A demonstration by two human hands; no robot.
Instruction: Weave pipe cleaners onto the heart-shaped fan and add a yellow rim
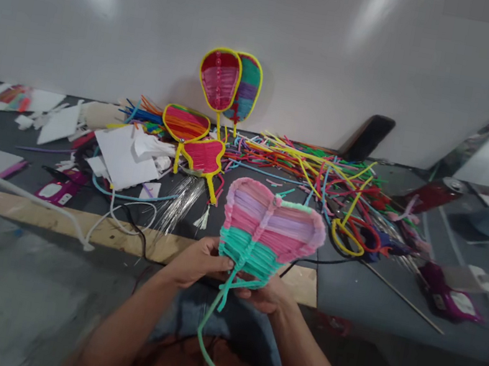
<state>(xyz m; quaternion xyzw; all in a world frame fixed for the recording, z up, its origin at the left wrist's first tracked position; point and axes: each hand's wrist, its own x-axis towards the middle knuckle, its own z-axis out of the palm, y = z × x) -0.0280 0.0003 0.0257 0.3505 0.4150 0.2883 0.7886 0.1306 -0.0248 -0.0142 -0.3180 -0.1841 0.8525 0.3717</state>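
Over the near edge of the dark table, I see a person holding up a heart-shaped piece wound in pink, lilac and teal, its green stem dangling toward six o'clock. At its seven, the left hand is closed on it, thumb pressed to the front, fingers mostly hidden behind. At its five, the right hand has its fingers curled under and behind the piece; its thumb is out of my sight, so I cannot tell how tightly it grips. From the heart, two yellow-rimmed fans lean on the white panel toward eleven o'clock. Tangled craft stems spread toward twelve and one, a phone leans at one, and a can sits at two.
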